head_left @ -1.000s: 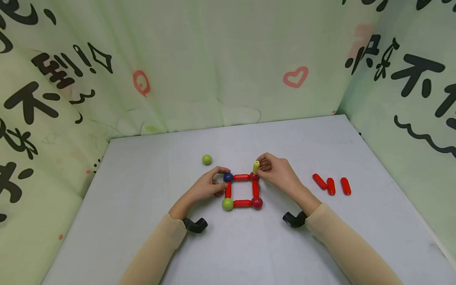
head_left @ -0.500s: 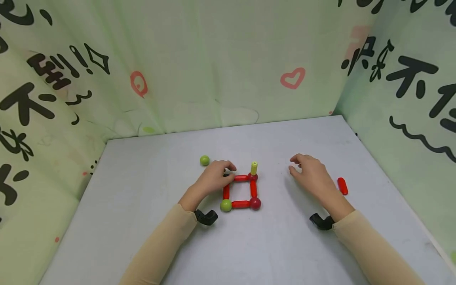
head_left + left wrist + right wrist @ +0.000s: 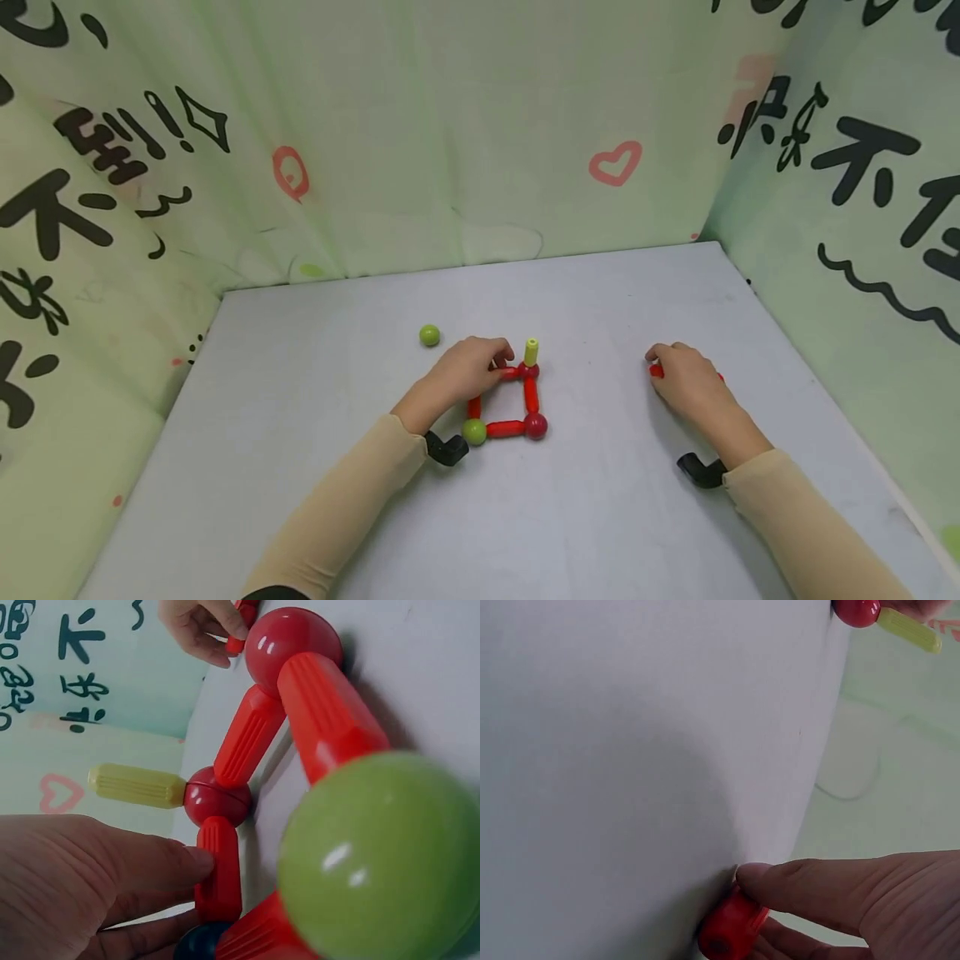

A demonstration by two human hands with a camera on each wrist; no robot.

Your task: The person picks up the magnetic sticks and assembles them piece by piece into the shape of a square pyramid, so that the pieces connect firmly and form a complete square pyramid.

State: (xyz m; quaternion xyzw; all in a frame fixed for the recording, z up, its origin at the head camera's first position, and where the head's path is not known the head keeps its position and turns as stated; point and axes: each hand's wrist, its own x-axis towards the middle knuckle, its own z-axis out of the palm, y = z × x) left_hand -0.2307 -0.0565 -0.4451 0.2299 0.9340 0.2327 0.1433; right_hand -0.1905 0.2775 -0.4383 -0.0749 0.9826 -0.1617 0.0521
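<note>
A square of red toy rods with balls at its corners lies on the table: a green ball (image 3: 474, 432), a crimson ball (image 3: 536, 426), a farther crimson ball (image 3: 528, 371) and a dark blue ball (image 3: 199, 943), which the left hand hides in the head view. From the farther crimson ball a yellow rod (image 3: 531, 352) stands upright. My left hand (image 3: 472, 368) pinches the far red rod (image 3: 219, 870) of the square, thumb on its near side. Off to the right, my right hand (image 3: 692, 383) grips a loose red rod (image 3: 731, 926) between thumb and fingers, at the tabletop.
A loose green ball (image 3: 429, 335) lies beyond the square on the white table (image 3: 337, 350). Another bit of red shows past the right hand, mostly covered by it. A printed green curtain (image 3: 450, 150) hangs along the table's back and sides.
My right hand has let go of the yellow rod, which stays upright, and moved right to a loose red rod. My left hand has shifted from the blue ball onto the far red rod.
</note>
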